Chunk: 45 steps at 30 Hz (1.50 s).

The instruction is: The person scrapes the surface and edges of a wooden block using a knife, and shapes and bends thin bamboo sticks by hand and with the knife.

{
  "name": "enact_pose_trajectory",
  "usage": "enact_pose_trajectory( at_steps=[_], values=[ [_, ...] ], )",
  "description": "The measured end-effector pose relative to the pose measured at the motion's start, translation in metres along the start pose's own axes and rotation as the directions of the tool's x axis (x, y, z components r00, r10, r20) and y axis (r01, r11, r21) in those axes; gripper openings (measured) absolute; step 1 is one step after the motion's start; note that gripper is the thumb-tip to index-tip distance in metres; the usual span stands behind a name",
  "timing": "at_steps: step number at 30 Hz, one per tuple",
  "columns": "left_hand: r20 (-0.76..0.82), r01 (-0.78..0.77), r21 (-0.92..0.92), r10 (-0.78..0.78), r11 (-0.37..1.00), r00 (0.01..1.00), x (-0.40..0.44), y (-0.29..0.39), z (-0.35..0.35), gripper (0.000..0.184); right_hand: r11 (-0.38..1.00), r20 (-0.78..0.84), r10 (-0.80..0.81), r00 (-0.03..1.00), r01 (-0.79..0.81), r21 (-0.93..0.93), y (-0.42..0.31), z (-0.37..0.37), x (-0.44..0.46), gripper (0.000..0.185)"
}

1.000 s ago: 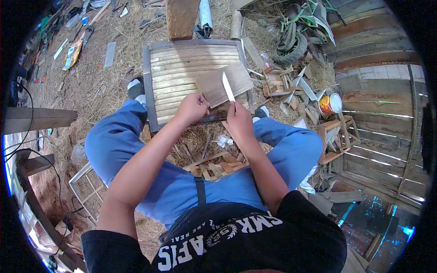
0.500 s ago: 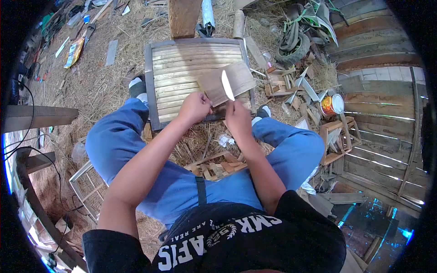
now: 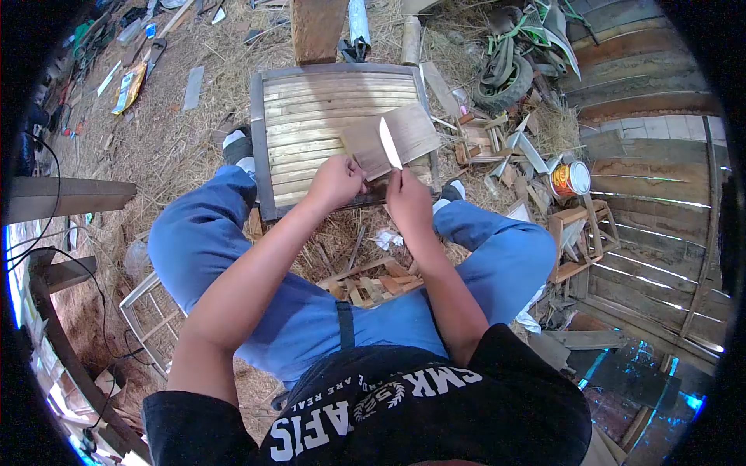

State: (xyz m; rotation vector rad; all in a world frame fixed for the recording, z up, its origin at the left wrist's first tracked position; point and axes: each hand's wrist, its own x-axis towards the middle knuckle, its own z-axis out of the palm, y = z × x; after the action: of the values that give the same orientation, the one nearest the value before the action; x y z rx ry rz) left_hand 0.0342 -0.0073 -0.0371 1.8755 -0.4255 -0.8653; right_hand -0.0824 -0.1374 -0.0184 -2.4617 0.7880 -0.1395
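My right hand (image 3: 409, 200) is closed round the handle of a knife (image 3: 389, 145). Its bright blade points away from me, over a flat wooden board (image 3: 416, 133). The handle is mostly hidden in my fist. My left hand (image 3: 338, 183) is closed with its fingers pinched at the board's near left edge; whatever sits between the fingertips is too small to make out. Under the board lies a slatted wooden table (image 3: 299, 147) with a dark frame, standing between my feet.
Wood offcuts (image 3: 381, 285) lie on the straw-covered ground between my legs. To the right are a small wooden crate (image 3: 579, 237), a paint can (image 3: 569, 179) and a tyre (image 3: 505, 85). A wooden post (image 3: 317, 31) rises behind the table. A plank wall (image 3: 653, 202) bounds the right side.
The whole view has shifted very slightly. Both hands, the knife and the board keep nearly the same places relative to one another.
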Motion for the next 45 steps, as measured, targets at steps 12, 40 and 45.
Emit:
enact_pose_trajectory(
  at_steps=[12, 40, 45],
  values=[
    [0.003, 0.000, 0.012, 0.000, 1.000, 1.000, -0.001, 0.004, 0.000, 0.018, 0.999, 0.038, 0.007, 0.999, -0.006, -0.034, -0.011, -0.001, -0.012, 0.030],
    [-0.021, -0.015, -0.006, 0.015, 1.000, 1.000, -0.003, 0.002, 0.000, 0.017, 0.987, -0.021, 0.110, 0.994, -0.107, 0.122, 0.006, -0.008, 0.008, 0.034],
    [0.010, 0.049, 0.008, -0.049, 0.999, 0.999, -0.004, 0.008, -0.002, 0.018, 0.976, -0.013, 0.162, 0.987, -0.158, 0.151, 0.022, -0.038, 0.025, 0.036]
  ],
)
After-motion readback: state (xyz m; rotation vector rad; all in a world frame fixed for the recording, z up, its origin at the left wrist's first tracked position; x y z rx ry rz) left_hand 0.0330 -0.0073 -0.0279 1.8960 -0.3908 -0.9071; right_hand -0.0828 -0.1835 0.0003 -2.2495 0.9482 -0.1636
